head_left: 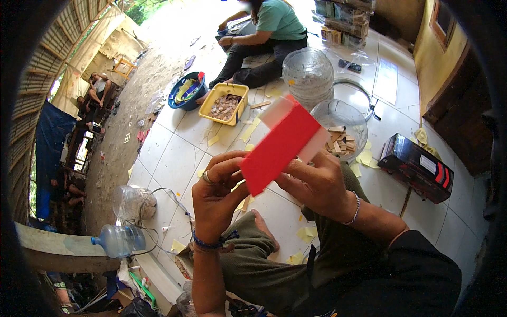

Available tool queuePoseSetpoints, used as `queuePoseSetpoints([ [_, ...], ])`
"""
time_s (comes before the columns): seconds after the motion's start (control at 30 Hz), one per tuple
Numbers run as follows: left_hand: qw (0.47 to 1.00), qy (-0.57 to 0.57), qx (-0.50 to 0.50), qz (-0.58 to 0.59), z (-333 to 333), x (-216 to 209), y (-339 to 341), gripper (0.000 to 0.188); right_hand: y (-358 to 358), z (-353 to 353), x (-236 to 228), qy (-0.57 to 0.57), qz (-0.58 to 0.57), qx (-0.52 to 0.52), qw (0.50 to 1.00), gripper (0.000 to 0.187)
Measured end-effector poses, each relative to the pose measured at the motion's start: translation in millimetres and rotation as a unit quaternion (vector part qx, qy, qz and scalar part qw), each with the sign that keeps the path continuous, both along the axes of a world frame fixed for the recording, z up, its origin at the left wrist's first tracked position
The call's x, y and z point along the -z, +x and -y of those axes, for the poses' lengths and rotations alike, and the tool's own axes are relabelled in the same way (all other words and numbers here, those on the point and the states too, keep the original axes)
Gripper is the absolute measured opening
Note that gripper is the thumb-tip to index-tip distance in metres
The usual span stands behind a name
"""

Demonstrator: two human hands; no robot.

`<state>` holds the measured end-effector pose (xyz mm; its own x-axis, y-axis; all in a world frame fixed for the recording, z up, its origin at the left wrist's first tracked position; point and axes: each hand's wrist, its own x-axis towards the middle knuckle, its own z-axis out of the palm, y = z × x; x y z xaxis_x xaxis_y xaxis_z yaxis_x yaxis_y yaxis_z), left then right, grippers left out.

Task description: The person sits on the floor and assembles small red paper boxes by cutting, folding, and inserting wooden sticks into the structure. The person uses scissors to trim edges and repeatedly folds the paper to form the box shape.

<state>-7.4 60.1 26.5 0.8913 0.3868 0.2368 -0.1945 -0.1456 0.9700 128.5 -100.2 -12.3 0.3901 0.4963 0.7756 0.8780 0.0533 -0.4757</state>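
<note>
A flat red rectangular piece, perhaps card or stiff paper, is held up tilted in front of me. Pale, see-through-looking strips stick out past its upper left and right edges; they are blurred. My left hand has its thumb and curled fingers closed at the lower left edge of the piece. At its lower right edge, my right hand grips with thumb and fingers, partly hidden behind the pale strip. Both hands are above my crossed legs, clad in olive trousers.
A clear round tub holds wooden pieces, beside stacked clear tubs. Further off are a yellow basin of small brown pieces and a blue basin. A black box lies right; a water jug left. A co-worker sits ahead.
</note>
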Motion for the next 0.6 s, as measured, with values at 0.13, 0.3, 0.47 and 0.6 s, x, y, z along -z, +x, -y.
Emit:
queuePoseSetpoints([
  [0.13, 1.0, -0.014, -0.001, -0.004, -0.3, 1.1, 2.3, 0.04, -0.2, -1.9, 0.0, -0.004, -0.034, -0.02, 0.999, 0.031],
  [0.3, 0.999, -0.037, 0.003, -0.014, 0.6, -0.4, 4.0, 0.042, -0.6, 0.0, -2.1, -0.029, -0.071, -0.029, 0.997, 0.027],
  [0.47, 1.0, -0.001, -0.009, -0.03, 1.9, -0.1, 5.7, 0.043, 0.6, -1.3, -2.9, -0.022, -0.141, -0.064, 0.988, 0.023],
  [0.6, 0.999, -0.021, -0.02, -0.03, 0.8, 1.2, 7.2, 0.044, 1.4, -2.2, -3.7, -0.025, -0.149, -0.073, 0.986, 0.025],
])
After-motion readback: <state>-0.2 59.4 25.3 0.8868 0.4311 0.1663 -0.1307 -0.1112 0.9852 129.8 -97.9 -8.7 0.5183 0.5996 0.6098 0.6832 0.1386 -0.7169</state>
